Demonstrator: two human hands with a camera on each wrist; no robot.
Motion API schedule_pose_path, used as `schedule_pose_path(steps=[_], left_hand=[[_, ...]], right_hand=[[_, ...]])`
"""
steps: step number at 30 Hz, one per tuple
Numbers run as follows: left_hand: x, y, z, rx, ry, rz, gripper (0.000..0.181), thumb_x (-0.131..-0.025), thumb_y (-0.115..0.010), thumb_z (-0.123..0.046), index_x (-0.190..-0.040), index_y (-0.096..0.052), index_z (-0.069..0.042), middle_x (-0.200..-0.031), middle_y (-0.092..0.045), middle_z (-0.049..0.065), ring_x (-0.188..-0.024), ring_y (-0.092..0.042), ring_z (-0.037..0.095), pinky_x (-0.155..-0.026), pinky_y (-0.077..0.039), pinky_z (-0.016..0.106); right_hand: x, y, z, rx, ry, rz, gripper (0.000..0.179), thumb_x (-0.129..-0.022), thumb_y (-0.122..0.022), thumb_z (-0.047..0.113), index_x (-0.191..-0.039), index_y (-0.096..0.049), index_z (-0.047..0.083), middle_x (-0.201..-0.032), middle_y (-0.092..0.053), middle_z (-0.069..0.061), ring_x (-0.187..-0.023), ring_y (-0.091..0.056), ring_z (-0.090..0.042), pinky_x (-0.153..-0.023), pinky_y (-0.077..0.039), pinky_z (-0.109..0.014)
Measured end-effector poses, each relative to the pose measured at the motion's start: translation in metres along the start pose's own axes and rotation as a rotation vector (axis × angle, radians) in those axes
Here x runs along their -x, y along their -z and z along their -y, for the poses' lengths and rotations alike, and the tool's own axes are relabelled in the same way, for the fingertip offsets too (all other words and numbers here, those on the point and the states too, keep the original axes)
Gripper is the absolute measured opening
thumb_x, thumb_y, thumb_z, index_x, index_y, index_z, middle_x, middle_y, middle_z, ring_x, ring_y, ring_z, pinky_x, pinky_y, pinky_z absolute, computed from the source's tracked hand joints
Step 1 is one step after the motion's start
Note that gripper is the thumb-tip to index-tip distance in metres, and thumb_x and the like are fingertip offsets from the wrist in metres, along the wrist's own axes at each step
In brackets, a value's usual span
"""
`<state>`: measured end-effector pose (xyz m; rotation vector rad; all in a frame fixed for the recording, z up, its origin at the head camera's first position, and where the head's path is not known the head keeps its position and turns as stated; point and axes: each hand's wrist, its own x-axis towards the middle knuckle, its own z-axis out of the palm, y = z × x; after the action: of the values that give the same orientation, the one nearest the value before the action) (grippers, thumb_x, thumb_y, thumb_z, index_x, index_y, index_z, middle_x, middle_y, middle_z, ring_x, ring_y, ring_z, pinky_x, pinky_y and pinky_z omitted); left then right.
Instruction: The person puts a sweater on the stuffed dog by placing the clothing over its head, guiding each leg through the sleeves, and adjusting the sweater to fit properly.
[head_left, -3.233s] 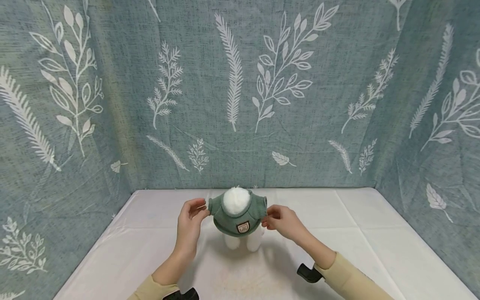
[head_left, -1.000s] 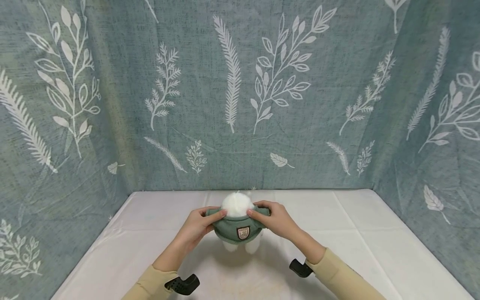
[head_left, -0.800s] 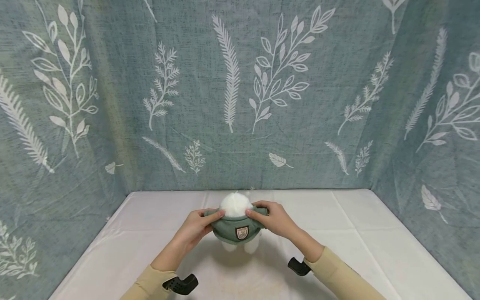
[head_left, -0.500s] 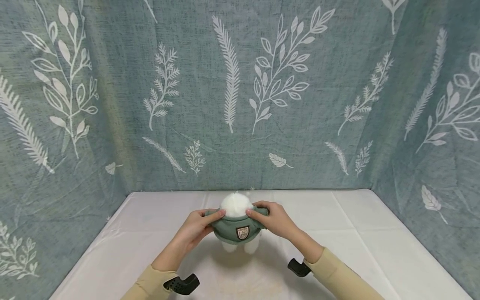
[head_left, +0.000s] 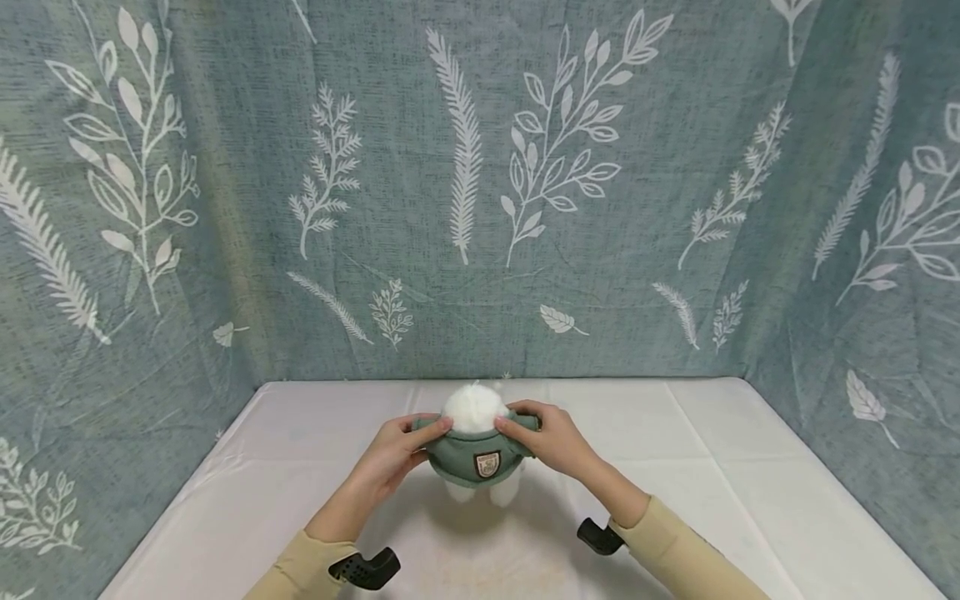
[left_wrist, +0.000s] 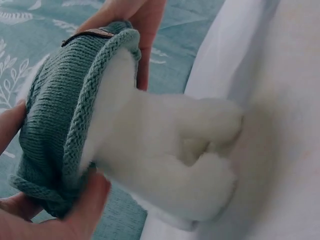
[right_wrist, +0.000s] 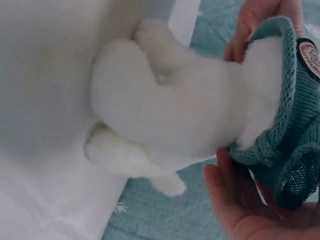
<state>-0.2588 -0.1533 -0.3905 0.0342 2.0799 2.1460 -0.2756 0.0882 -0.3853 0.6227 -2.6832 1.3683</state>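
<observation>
A white plush toy (head_left: pixel 474 407) stands on four legs, its rounded top poking through the neck of a small green knitted sweater (head_left: pixel 459 457). The sweater bears a shield-shaped badge (head_left: pixel 487 464) on the side towards me. My left hand (head_left: pixel 399 443) grips the sweater's left side, thumb on the neck edge. On the other side my right hand (head_left: pixel 553 435) holds it the same way, fingers behind the sleeve. The wrist views show the rolled hem around the toy's upper end, with the plush body (left_wrist: pixel 165 135) and legs bare below. The toy's face is hidden.
The toy stands on a white cloth-covered table (head_left: pixel 675 467). A blue-green curtain (head_left: pixel 480 183) with white leaf prints hangs behind and on both sides. Black wrist devices (head_left: pixel 366 568) sit at both beige sleeves.
Both hands have moved inward from the sleeve ends to the neck opening, thumbs now on its edge. The sweater sits slightly lower. Over the last second almost nothing has moved.
</observation>
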Motion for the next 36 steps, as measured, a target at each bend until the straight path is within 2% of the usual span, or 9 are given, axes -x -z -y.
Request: schedule_pose_path(steps=[4, 8, 15, 19, 22, 25, 29, 33, 36], left_hand=[[0.001, 0.002, -0.006, -0.177, -0.076, -0.035, 0.053, -0.085, -0.071, -0.034, -0.128, -0.057, -0.008, -0.131, -0.054, 0.012, -0.116, -0.054, 0.023, -0.095, -0.047, 0.041], [0.002, 0.002, -0.014, -0.309, -0.171, -0.064, 0.056, -0.080, -0.075, -0.038, -0.129, -0.058, -0.015, -0.133, -0.054, 0.008, -0.124, -0.048, 0.026, -0.094, -0.044, 0.046], [0.004, -0.002, -0.029, -0.386, -0.309, -0.099, 0.058, -0.076, -0.080, -0.032, -0.128, -0.058, -0.017, -0.134, -0.054, 0.006, -0.129, -0.046, 0.027, -0.106, -0.037, 0.046], [0.005, -0.005, -0.036, -0.393, -0.308, -0.096, 0.060, -0.074, -0.081, -0.030, -0.128, -0.058, -0.020, -0.136, -0.052, 0.006, -0.129, -0.046, 0.030, -0.101, -0.044, 0.044], [0.004, -0.008, -0.038, -0.389, -0.295, -0.070, 0.061, -0.074, -0.081, -0.029, -0.129, -0.057, -0.018, -0.137, -0.050, 0.009, -0.128, -0.047, 0.034, -0.097, -0.047, 0.044], [0.002, -0.011, -0.039, -0.388, -0.289, -0.059, 0.060, -0.075, -0.081, -0.027, -0.129, -0.057, -0.015, -0.135, -0.052, 0.011, -0.126, -0.048, 0.034, -0.098, -0.047, 0.043], [-0.001, -0.015, -0.039, -0.396, -0.283, -0.049, 0.059, -0.076, -0.081, -0.027, -0.128, -0.057, -0.013, -0.128, -0.057, 0.012, -0.119, -0.054, 0.031, -0.095, -0.048, 0.043], [-0.001, -0.017, -0.038, -0.416, -0.268, -0.040, 0.058, -0.076, -0.080, -0.029, -0.126, -0.059, -0.011, -0.120, -0.062, 0.011, -0.110, -0.059, 0.027, -0.087, -0.052, 0.041], [-0.001, -0.016, -0.036, -0.432, -0.261, -0.041, 0.056, -0.075, -0.081, -0.031, -0.124, -0.061, -0.012, -0.116, -0.064, 0.008, -0.105, -0.060, 0.023, -0.083, -0.053, 0.038]], right_hand=[[0.001, 0.001, 0.004, 0.041, 0.010, -0.034, 0.043, -0.088, -0.063, 0.046, -0.120, -0.064, 0.017, -0.119, -0.065, -0.003, -0.113, -0.060, -0.025, -0.091, -0.049, -0.043], [0.004, 0.004, 0.008, 0.074, 0.019, -0.075, 0.040, -0.088, -0.064, 0.044, -0.120, -0.064, 0.020, -0.120, -0.065, -0.002, -0.111, -0.060, -0.024, -0.090, -0.050, -0.043], [0.015, 0.010, 0.016, 0.008, 0.079, -0.225, 0.040, -0.087, -0.068, 0.038, -0.120, -0.062, 0.016, -0.118, -0.065, -0.004, -0.108, -0.062, -0.021, -0.091, -0.052, -0.037], [0.026, 0.014, 0.021, -0.014, 0.163, -0.355, 0.034, -0.087, -0.069, 0.033, -0.115, -0.062, 0.015, -0.114, -0.065, -0.003, -0.103, -0.063, -0.016, -0.089, -0.052, -0.034], [0.036, 0.016, 0.026, -0.049, 0.179, -0.382, 0.028, -0.086, -0.070, 0.029, -0.109, -0.065, 0.014, -0.103, -0.068, 0.000, -0.093, -0.064, -0.011, -0.082, -0.054, -0.029], [0.044, 0.015, 0.029, -0.103, 0.130, -0.331, 0.020, -0.086, -0.071, 0.027, -0.101, -0.068, 0.014, -0.090, -0.069, 0.002, -0.080, -0.065, -0.008, -0.071, -0.055, -0.024], [0.049, 0.008, 0.030, -0.195, 0.039, -0.150, 0.016, -0.088, -0.068, 0.022, -0.096, -0.071, 0.007, -0.083, -0.072, -0.008, -0.072, -0.068, -0.016, -0.064, -0.055, -0.024], [0.048, -0.006, 0.028, -0.279, -0.049, 0.032, 0.023, -0.090, -0.066, 0.023, -0.095, -0.071, 0.001, -0.084, -0.072, -0.015, -0.072, -0.071, -0.022, -0.063, -0.057, -0.029], [0.047, -0.015, 0.028, -0.313, -0.101, 0.078, 0.031, -0.087, -0.068, 0.031, -0.091, -0.072, 0.001, -0.080, -0.073, -0.014, -0.070, -0.071, -0.025, -0.064, -0.058, -0.033]])
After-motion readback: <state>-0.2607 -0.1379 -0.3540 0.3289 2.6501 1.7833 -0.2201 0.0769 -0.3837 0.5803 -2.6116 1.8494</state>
